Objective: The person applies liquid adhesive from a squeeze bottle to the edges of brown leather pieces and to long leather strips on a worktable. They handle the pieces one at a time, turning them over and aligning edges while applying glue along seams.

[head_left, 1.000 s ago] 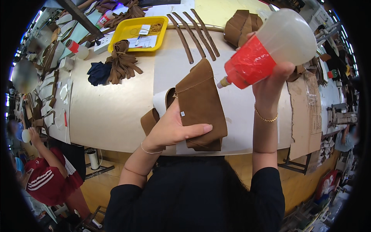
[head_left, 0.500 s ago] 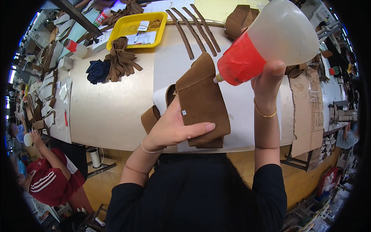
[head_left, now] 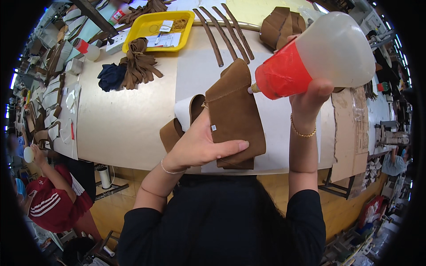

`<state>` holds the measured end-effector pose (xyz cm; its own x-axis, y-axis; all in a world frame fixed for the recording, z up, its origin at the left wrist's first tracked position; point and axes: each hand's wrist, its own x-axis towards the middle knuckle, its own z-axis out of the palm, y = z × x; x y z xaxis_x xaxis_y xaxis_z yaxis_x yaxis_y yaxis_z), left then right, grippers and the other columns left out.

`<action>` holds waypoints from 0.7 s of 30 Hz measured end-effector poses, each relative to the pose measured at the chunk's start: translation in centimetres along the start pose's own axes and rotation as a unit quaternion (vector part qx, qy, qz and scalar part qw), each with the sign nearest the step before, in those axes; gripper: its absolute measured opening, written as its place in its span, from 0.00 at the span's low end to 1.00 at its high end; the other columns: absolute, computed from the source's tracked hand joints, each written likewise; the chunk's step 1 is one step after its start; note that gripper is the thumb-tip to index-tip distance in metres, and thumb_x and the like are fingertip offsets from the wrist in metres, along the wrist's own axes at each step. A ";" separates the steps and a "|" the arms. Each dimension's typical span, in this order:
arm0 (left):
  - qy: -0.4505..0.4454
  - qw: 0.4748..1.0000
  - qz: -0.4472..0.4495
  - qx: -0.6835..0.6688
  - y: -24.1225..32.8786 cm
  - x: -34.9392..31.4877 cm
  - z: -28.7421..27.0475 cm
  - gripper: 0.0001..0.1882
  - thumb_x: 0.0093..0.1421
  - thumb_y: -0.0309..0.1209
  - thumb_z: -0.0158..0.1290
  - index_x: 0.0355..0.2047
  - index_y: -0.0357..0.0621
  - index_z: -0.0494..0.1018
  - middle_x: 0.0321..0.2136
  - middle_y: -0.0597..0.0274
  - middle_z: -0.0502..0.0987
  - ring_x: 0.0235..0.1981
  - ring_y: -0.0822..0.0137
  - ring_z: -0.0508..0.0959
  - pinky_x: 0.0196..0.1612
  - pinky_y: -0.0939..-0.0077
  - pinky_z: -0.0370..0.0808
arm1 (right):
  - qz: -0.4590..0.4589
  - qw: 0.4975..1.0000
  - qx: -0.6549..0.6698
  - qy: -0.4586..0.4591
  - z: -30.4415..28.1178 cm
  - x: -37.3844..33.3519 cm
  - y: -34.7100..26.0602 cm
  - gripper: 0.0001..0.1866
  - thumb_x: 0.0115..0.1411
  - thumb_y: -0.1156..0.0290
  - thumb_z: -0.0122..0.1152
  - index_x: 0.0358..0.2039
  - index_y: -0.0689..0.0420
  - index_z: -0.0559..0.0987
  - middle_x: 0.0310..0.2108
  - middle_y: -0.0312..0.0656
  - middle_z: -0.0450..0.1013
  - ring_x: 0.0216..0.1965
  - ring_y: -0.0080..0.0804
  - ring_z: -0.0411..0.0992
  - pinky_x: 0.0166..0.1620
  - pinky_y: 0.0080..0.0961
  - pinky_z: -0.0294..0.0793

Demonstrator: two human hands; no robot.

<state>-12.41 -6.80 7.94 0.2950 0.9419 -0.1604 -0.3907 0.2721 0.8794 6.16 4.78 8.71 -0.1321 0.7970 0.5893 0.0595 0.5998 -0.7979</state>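
A brown leather piece, stitched across its upper part and marked with a small white label, is gripped in my left hand. The thumb presses on its front face; the other fingers are hidden behind it. My right hand holds a translucent squeeze bottle, its narrow half wrapped in red tape. Tilted downward to the left, the bottle has its small nozzle at the right edge of the leather, seemingly touching it. Below and left of the piece, another brown leather part curls out.
A yellow tray with papers and rubber bands lies at the back left. Near it are a bundle of brown strips and a dark blue cloth. Several narrow strips lie behind the leather. Cardboard covers the right side. A co-worker works at left.
The bottle has tipped slightly down and to the right, its nozzle staying by the leather's edge. The leather has shifted a little to the right; both grips are the same.
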 end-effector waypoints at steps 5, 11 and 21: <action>0.001 0.999 -0.003 0.032 0.0 0.0 -0.2 0.42 0.46 0.17 0.62 0.60 0.35 0.54 0.53 0.55 0.68 0.54 0.64 0.70 0.56 0.69 0.68 | 0.011 0.999 0.032 -0.021 0.1 -0.1 -0.6 0.52 0.48 0.26 0.50 0.55 0.64 0.61 0.47 0.50 0.68 0.44 0.37 0.72 0.42 0.33 0.78; -0.021 0.998 0.037 0.047 -0.6 0.2 -0.6 0.37 0.51 0.22 0.62 0.59 0.38 0.55 0.49 0.59 0.70 0.50 0.70 0.71 0.53 0.72 0.70 | 0.039 0.998 0.037 -0.015 -0.2 -1.0 -0.6 0.53 0.47 0.26 0.52 0.56 0.63 0.60 0.46 0.53 0.69 0.42 0.38 0.74 0.41 0.33 0.79; 0.012 0.999 0.031 0.038 -0.9 0.7 -0.8 0.37 0.47 0.18 0.61 0.57 0.35 0.59 0.50 0.55 0.71 0.51 0.65 0.72 0.54 0.69 0.69 | 0.082 0.997 0.012 0.006 -0.9 -3.6 -0.7 0.58 0.42 0.22 0.50 0.56 0.63 0.60 0.41 0.53 0.69 0.35 0.38 0.75 0.36 0.32 0.80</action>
<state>-12.55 -6.22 6.69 0.2506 0.9612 -0.1153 -0.3389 0.1987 0.9196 7.52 1.61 7.27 -0.1107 0.8851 0.4520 0.0553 0.4596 -0.8864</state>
